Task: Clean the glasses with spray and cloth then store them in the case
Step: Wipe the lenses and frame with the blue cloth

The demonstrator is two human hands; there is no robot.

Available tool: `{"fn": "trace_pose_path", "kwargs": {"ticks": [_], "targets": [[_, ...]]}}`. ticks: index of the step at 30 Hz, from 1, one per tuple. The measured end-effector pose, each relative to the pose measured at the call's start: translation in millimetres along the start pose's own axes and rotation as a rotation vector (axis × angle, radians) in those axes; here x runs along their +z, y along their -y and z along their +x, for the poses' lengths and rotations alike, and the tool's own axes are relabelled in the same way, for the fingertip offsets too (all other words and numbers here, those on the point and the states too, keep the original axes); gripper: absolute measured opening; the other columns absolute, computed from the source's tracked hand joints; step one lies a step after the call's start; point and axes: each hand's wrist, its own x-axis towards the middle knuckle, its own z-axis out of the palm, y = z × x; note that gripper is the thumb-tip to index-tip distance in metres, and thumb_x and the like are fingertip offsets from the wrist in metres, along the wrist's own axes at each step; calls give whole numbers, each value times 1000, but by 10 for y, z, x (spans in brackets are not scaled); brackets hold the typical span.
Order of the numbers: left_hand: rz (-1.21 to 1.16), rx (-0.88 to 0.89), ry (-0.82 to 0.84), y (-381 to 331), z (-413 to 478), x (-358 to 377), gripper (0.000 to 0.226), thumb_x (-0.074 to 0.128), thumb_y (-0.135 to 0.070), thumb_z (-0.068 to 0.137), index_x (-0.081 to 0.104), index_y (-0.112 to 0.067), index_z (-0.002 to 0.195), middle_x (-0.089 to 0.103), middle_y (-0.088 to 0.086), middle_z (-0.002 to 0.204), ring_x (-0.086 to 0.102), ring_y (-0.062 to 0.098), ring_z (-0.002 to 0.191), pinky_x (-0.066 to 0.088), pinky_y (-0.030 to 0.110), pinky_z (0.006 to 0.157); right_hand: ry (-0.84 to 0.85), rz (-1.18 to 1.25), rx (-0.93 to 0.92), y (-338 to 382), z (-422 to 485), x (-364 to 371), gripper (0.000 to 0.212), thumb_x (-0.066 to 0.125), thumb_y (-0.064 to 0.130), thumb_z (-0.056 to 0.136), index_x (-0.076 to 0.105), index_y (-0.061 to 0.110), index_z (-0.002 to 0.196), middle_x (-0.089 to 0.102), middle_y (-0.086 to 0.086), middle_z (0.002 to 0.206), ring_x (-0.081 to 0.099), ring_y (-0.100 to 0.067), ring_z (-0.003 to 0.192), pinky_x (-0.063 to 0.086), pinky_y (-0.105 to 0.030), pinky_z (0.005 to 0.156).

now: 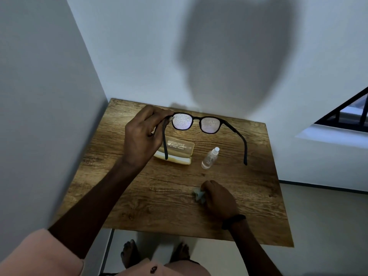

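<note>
Left hand [145, 136] pinches the glasses [196, 118] at one hinge corner, held up above the case [179, 150] with the arms unfolded, probably to keep both droplet-speckled lenses free for wiping. Right hand [219, 198] curls round a crumpled pale cloth [198, 194] on the wood-grain table [139, 196], nearer the person than the case. Clear plastic spray bottle [209, 158] sits just right of the case, which lies open - translucent, yellowish, rounded.
</note>
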Motion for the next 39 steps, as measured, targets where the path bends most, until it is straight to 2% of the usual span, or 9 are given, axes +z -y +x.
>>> {"fn": "trace_pose_path", "kwargs": {"ticks": [4,8,12,16,20,25,28,34,39], "targets": [[12,-4,-14,-23,-14,-52,14,71,-2,95,77,0,108,73,12,93,70,20,84,56,27,75,-173,229,2,128,-6,-130,22,58,11,92,61,26,107,68,3,106,62,-11,88,54,-33,74],[23,5,-26,-81,-6,-112,15,72,-1,94,77,-1,108,72,11,93,69,16,84,51,18,78,-333,405,-28,302,23,-316,27,61,0,87,70,24,95,71,7,97,65,-6,87,59,-36,70],[6,14,-38,-141,11,-186,15,72,-2,94,77,-1,108,72,10,94,69,15,84,53,21,77,-437,464,-93,519,10,-558,28,62,-13,83,73,13,85,70,26,90,69,0,87,54,-15,67],[14,36,-78,-201,61,-272,15,72,-3,94,78,-3,108,73,8,95,70,14,86,53,20,79,-501,470,-221,731,-57,-824,12,71,7,85,73,16,90,73,8,90,69,-11,82,58,-29,63],[12,38,-121,-256,120,-338,15,72,-1,93,78,-2,108,73,8,95,68,10,85,48,12,82,-581,475,-299,932,-134,-1041,19,77,3,81,69,17,91,69,7,89,66,-13,80,57,-33,64],[-18,40,-126,-306,159,-374,16,72,0,93,77,-2,108,73,7,95,69,11,86,52,17,80,-746,619,-204,1160,-183,-1284,40,77,0,81,64,20,114,70,15,106,69,-4,96,58,-22,77],[-16,44,-135,-332,178,-390,16,73,0,93,78,-2,108,72,7,95,69,10,85,53,18,79,-827,671,-211,1246,-166,-1400,30,77,3,82,71,19,107,74,9,105,71,-8,97,59,-30,79],[-9,55,-140,-416,214,-416,17,73,-2,92,78,-3,108,72,6,93,67,9,83,52,16,77,-916,704,-281,1479,-133,-1577,23,68,24,86,69,12,105,74,3,102,72,-15,94,59,-32,75],[-19,85,-139,-472,306,-448,17,71,-6,94,78,-5,110,71,4,94,67,7,84,52,13,79,-1039,528,-341,1760,-39,-1817,14,65,19,88,68,14,101,70,3,92,68,-7,82,54,-16,65]]}}
